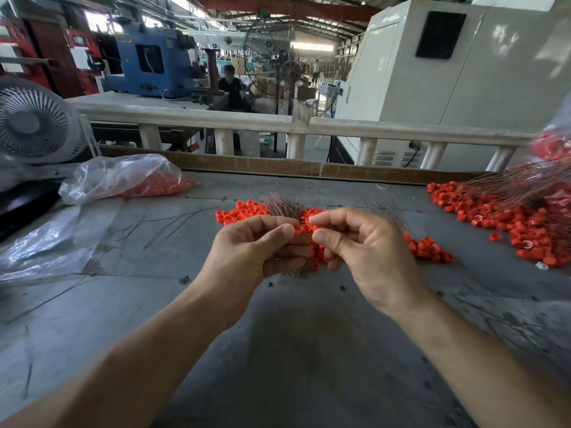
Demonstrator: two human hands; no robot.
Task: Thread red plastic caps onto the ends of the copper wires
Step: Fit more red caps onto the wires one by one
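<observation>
Hands meet above the grey worktop [293, 350]: left hand [256, 251] clamps a bundle of copper wires [282, 206], right hand [364, 251] pinches a red cap [315, 227] at the fingertips. Fingers hide the wire ends; loose caps [429, 250] lie behind.

I am seeing both forearms showing bare back from the fingers, no sleeves, gloves, rings or watch appearing on either one
</observation>
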